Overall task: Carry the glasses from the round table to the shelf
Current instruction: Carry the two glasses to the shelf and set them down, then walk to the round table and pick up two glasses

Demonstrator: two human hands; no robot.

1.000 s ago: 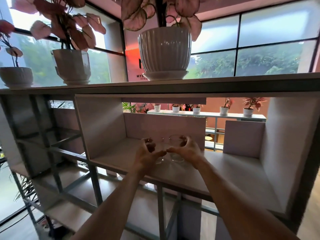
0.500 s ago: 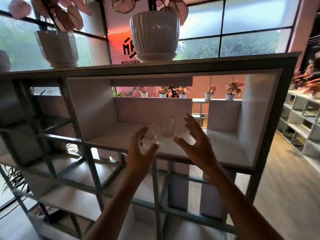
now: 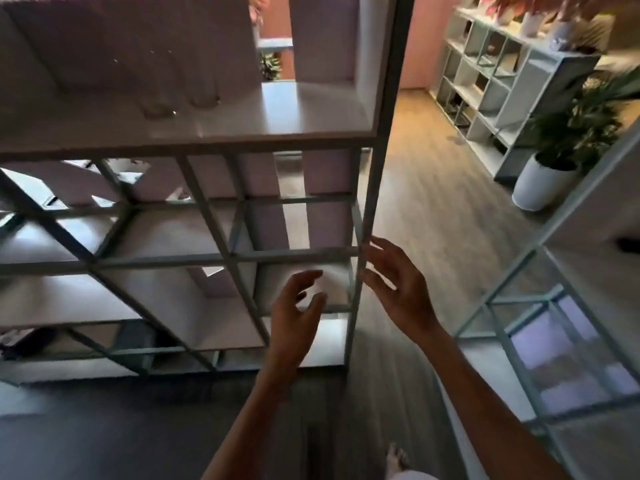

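Two clear glasses stand side by side on the upper board of the shelf (image 3: 284,133): one glass (image 3: 157,88) on the left, the other glass (image 3: 204,81) just right of it. Motion blur makes both faint. My left hand (image 3: 294,317) hangs well below them in front of the lower shelf compartments, fingers relaxed and holding nothing. My right hand (image 3: 398,289) is beside the shelf's right upright, fingers spread, also holding nothing. The round table is out of view.
The shelf's grey metal upright (image 3: 377,168) runs down just left of my right hand. A second shelf unit (image 3: 502,74) stands at the back right, with a white plant pot (image 3: 540,185) before it. Another frame (image 3: 554,306) is at the right. Wooden floor lies between.
Both hands let go of the glasses and dropped away from the shelf board. The view swung down and to the right, so the glasses now sit at the upper left.
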